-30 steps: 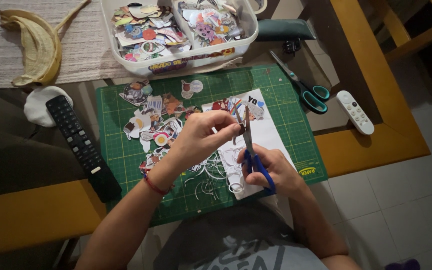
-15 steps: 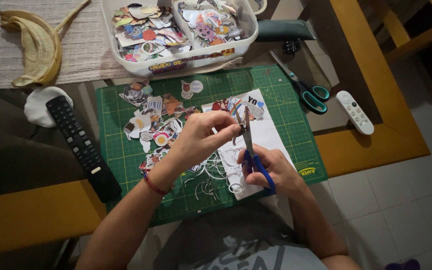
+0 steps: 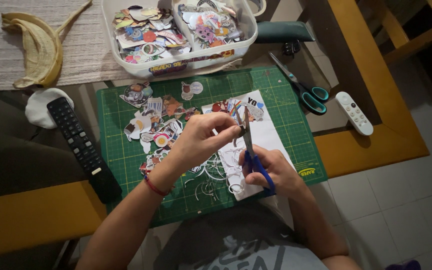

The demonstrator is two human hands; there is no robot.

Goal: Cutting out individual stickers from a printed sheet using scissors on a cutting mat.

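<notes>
My left hand [image 3: 201,137] pinches a small paper cutout [image 3: 239,131] above the green cutting mat [image 3: 286,125], steadying it for the blue-handled scissors [image 3: 252,152] my right hand [image 3: 271,170] grips, blades parted around it.

Scissors [image 3: 248,137] blades more closed vs 1 s ago; left hand [image 3: 201,137] turned the cutout [image 3: 239,131] slightly.

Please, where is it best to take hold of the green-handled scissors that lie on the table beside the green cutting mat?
Probably by the two teal finger loops of the green-handled scissors, coming from the lower right beside the white remote control. The closed blades point up-left toward the clear plastic box, so the loops are the safe, open end.
</notes>
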